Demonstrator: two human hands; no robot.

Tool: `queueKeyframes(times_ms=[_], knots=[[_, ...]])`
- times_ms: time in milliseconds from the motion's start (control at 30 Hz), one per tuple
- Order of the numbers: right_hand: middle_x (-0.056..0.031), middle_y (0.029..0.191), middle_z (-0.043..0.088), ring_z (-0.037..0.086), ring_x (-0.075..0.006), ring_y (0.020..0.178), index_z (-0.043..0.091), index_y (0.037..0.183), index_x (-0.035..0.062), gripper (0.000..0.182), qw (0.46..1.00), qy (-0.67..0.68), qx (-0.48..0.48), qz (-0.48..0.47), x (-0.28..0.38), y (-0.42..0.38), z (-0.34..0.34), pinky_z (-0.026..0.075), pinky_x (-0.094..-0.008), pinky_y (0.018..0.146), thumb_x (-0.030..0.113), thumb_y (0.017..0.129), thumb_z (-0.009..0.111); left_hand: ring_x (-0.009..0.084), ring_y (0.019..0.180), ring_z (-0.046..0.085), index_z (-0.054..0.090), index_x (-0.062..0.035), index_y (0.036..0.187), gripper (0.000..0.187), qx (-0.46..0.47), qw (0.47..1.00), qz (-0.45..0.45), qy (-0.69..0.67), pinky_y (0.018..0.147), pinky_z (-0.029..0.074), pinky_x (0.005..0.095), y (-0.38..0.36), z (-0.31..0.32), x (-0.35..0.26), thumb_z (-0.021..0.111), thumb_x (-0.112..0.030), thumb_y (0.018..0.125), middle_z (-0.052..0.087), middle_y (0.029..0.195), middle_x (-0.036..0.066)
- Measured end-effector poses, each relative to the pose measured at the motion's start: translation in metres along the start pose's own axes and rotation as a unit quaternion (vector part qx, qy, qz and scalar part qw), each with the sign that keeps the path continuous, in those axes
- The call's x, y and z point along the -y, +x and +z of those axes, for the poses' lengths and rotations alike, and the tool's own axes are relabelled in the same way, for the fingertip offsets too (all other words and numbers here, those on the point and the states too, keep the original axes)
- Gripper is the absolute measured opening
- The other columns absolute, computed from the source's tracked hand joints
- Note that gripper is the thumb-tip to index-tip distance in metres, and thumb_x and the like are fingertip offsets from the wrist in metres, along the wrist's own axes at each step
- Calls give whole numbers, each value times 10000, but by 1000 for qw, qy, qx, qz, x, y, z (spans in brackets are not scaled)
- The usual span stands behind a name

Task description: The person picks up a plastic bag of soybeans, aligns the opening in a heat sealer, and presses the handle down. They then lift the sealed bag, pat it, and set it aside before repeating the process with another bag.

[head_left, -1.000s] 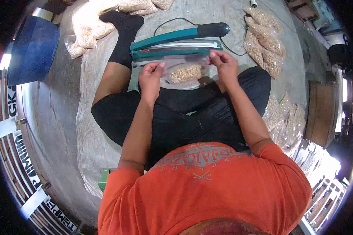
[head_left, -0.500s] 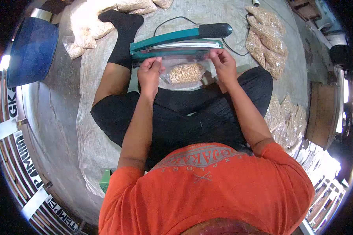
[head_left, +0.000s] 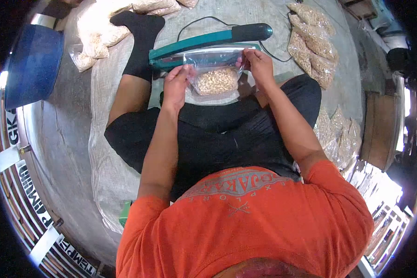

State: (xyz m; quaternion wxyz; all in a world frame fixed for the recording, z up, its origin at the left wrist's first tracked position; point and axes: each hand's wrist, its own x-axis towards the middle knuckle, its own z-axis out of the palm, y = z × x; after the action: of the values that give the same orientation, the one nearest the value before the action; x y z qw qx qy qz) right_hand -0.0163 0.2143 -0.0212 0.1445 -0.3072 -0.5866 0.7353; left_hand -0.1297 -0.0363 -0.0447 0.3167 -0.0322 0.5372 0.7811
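Note:
A clear plastic bag of pale nuts (head_left: 215, 79) hangs between my two hands, just in front of a teal heat sealer (head_left: 204, 42) with a black handle. My left hand (head_left: 177, 85) pinches the bag's upper left edge. My right hand (head_left: 259, 65) pinches its upper right corner. The bag's open top lies against the sealer's jaw, whose lever arm is raised. I sit cross-legged on a woven mat (head_left: 111, 167) in black trousers and an orange shirt.
Filled bags of nuts (head_left: 312, 44) lie at the far right, and more (head_left: 338, 139) lie by my right knee. A large sack of nuts (head_left: 99, 30) sits at the far left next to a blue tub (head_left: 32, 65). A black cord (head_left: 204, 21) runs behind the sealer.
Both hands have lifted the bag and brought its top up against the sealer's jaw. The hands moved closer together and the bag now hangs more upright.

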Motion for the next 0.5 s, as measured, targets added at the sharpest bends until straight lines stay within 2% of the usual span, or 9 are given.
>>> queueKeyframes(times_ms=[67,167,233,267,333,367,433,500], knots=[[-59,818,716,683,-147,707,699,970,-38,290,1000,20,-8,11,-1,2,2,559,-292,686,238,1027,629,148,886,643,669,-11,1099,246,5,1000,5,24,813,497,303,6,-3,6,644,-243,1022,669,930,49],[-61,822,717,679,-142,697,693,975,-43,300,999,7,-32,11,-2,8,3,549,-285,678,250,1021,641,166,897,651,654,-7,1111,237,-14,1000,-11,-14,822,498,319,14,0,12,627,-228,1030,671,972,67],[-65,821,718,684,-137,730,689,985,-36,296,996,-72,-38,-37,2,10,8,541,-282,688,255,1019,647,191,897,659,644,-6,1105,219,-34,998,-13,-44,820,506,338,20,2,14,624,-210,1028,671,966,78],[-65,821,718,684,-137,730,689,985,-36,296,996,-71,-38,-36,3,8,9,541,-282,688,255,1019,647,191,897,659,644,-6,1105,219,-34,998,-14,-43,820,506,338,23,2,15,624,-210,1028,671,966,78],[-74,831,723,688,-140,768,683,1008,-26,279,978,-182,-81,-67,21,-6,15,539,-288,707,252,1001,667,210,880,664,645,-13,1079,195,-38,996,-12,-74,807,518,351,28,4,18,634,-199,1021,662,941,80],[-74,831,723,688,-140,768,683,1008,-26,279,977,-182,-88,-63,5,-1,6,539,-288,707,252,1001,667,210,880,664,645,-13,1079,195,-35,997,-19,-72,807,518,351,29,7,22,634,-199,1021,662,941,80],[-96,846,730,686,-158,776,657,1083,-18,281,964,-186,-123,-142,-39,16,-6,529,-301,700,242,979,685,212,888,665,645,-17,1076,210,-29,995,-1,-93,805,532,364,32,3,25,651,-217,1011,653,922,73],[-105,850,731,686,-169,765,636,1108,-17,294,963,-189,-127,-142,-46,13,-4,528,-310,697,229,961,703,211,891,666,645,-20,1074,208,-32,996,-2,-84,810,536,364,31,4,24,653,-218,1009,649,915,69]])
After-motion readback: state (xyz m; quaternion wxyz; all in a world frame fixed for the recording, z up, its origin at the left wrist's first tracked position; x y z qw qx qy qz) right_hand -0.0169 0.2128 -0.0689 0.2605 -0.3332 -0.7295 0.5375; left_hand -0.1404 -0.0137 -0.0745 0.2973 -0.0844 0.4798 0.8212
